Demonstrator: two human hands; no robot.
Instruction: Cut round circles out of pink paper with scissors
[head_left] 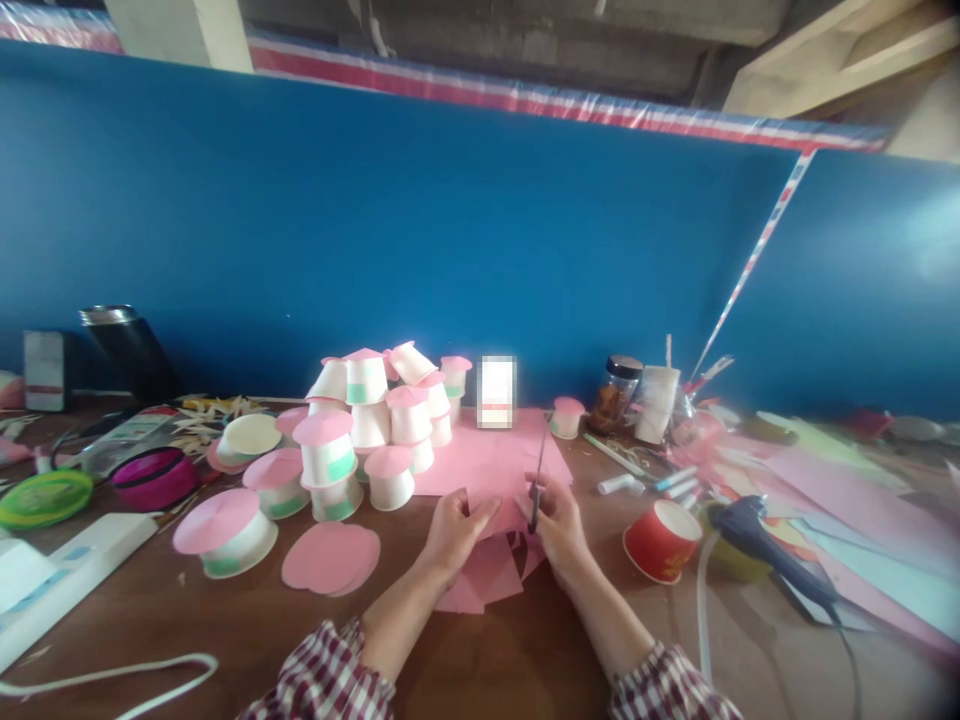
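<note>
My left hand (460,530) is closed on a sheet of pink paper (501,500), thumb on top. A pair of scissors (535,490) is in my right hand (559,525), blades pointing away from me at the paper's right edge. Under my hands lie pink paper scraps (487,578). A stack of round pink paper discs (331,558) rests on the table left of my left hand. Beyond it stand several white paper cups topped with pink paper cones (322,430), some piled on others. Larger pink paper (457,455) lies flat behind my hands.
On the right are a red paper cup (663,540), a glue gun (780,555) with its cord, a jar (616,392), and coloured paper sheets (862,510). A white power strip (82,570), a magenta round case (155,478) and a dark bottle (131,350) stand left. A blue wall (420,230) rises behind.
</note>
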